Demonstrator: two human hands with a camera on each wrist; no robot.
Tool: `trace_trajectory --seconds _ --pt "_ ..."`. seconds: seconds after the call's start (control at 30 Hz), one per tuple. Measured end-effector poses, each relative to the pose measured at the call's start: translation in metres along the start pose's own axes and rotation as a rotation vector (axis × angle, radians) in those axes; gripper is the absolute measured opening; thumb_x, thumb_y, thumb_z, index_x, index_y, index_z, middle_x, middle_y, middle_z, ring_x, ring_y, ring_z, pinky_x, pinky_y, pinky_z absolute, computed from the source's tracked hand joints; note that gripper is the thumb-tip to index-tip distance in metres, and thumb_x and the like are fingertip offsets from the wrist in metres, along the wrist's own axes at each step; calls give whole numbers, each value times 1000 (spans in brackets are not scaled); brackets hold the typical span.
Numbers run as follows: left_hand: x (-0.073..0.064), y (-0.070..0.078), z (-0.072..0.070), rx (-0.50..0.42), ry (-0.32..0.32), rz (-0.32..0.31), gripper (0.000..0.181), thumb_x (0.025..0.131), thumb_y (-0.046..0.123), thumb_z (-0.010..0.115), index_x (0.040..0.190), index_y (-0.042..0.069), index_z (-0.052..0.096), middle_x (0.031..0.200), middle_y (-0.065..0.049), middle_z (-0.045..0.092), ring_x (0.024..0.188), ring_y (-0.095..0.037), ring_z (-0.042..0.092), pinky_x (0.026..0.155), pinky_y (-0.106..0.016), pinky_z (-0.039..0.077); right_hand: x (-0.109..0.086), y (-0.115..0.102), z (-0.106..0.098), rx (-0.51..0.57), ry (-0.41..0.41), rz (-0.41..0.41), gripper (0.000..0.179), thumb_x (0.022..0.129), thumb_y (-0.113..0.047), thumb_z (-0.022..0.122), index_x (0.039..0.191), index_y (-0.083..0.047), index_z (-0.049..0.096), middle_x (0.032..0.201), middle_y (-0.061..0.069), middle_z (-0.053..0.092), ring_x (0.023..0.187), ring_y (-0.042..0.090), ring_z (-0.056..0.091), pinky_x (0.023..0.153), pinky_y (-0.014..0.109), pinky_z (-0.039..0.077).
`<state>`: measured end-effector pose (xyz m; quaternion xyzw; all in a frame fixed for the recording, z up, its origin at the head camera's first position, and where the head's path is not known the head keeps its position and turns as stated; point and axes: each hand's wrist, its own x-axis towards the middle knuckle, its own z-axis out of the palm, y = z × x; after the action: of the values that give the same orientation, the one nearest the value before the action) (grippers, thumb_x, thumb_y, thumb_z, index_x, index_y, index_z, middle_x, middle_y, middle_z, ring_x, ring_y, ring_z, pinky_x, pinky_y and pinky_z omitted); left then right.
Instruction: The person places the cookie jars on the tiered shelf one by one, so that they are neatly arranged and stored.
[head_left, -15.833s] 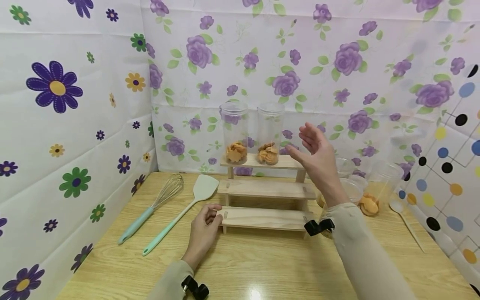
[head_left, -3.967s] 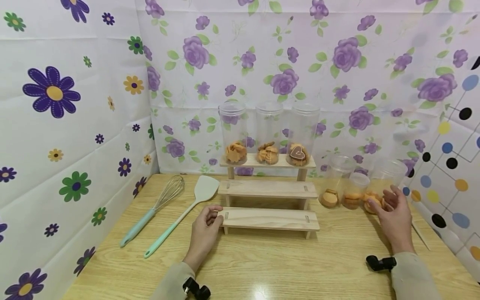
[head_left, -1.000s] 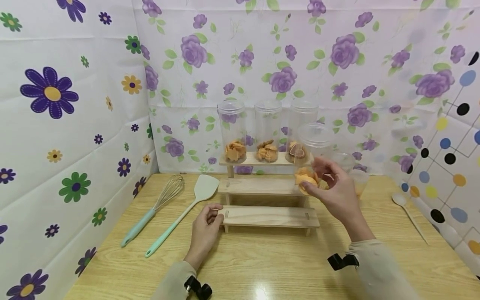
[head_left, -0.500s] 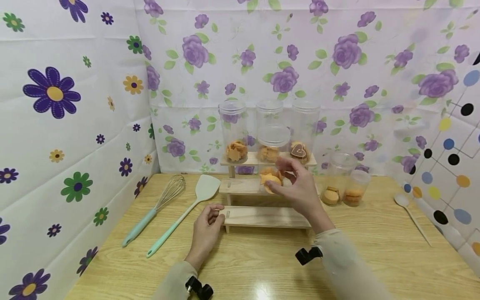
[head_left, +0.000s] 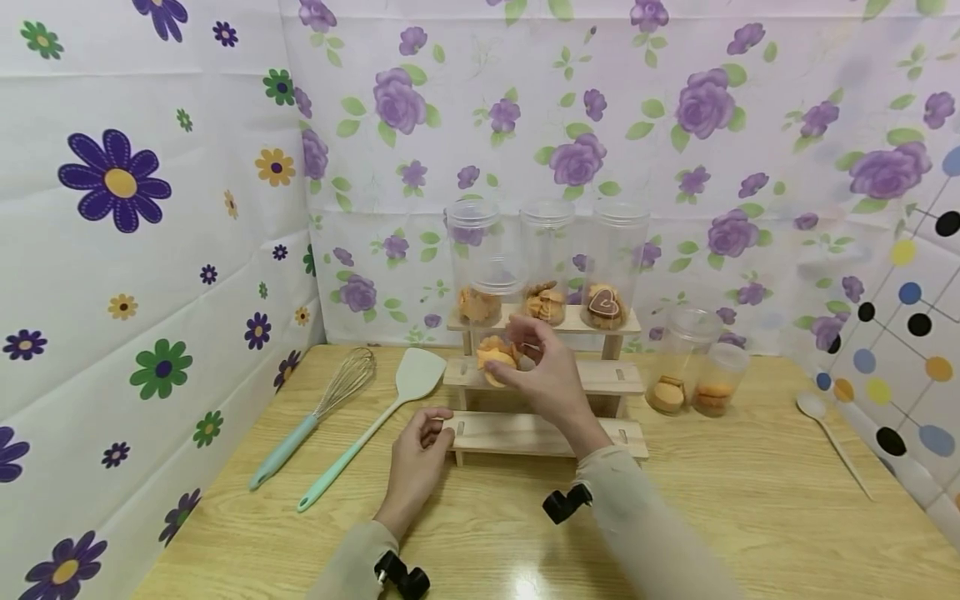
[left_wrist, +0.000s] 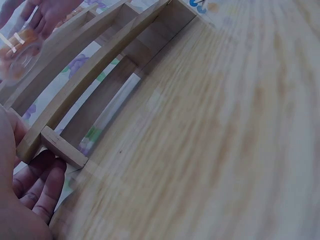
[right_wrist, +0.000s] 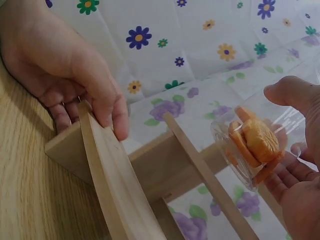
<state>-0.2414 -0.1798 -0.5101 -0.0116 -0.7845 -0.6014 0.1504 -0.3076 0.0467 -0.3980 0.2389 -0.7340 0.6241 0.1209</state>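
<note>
In the head view, my right hand (head_left: 551,379) grips a clear plastic jar (head_left: 497,327) with orange-brown cookies inside. The jar is upright over the left part of the middle step of a three-step wooden display shelf (head_left: 517,432); in the right wrist view, its base (right_wrist: 235,160) appears close to the shelf boards. My left hand (head_left: 416,454) pinches the left end of the bottom step, thumb on top and fingers underneath. Along the top step stand three tall cookie jars: a left one (head_left: 478,308), a middle one (head_left: 546,250) and a right one (head_left: 617,250).
Right of the shelf stand a tall cookie jar (head_left: 681,358) and a shorter one (head_left: 722,379). A white spoon (head_left: 834,442) lies farther right. On the left lie a whisk (head_left: 315,421) and a pale green turner (head_left: 382,417). Patterned cloth walls (head_left: 480,108) enclose the wooden table (head_left: 480,533).
A third jar has joined the top step. My right hand has taken a jar from the right-hand group and carried it leftward to the middle step. My left hand stays on the shelf.
</note>
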Motion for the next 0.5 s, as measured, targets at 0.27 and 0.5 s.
trace_trajectory --seconds 0.27,0.5 --pt "2 0 -2 -1 10 -4 23 108 10 70 130 15 74 109 -7 78 96 -16 71 84 -22 54 7 4 29 14 4 -7 68 90 -21 97 147 -5 64 132 14 68 133 33 66 115 51 54" --pt "1 0 0 -5 -2 -4 23 109 11 69 131 16 74 111 -8 78 98 -18 71 85 -23 54 6 8 40 -4 48 2 71 90 -24 97 150 -5 63 139 11 67 138 39 63 115 52 54"
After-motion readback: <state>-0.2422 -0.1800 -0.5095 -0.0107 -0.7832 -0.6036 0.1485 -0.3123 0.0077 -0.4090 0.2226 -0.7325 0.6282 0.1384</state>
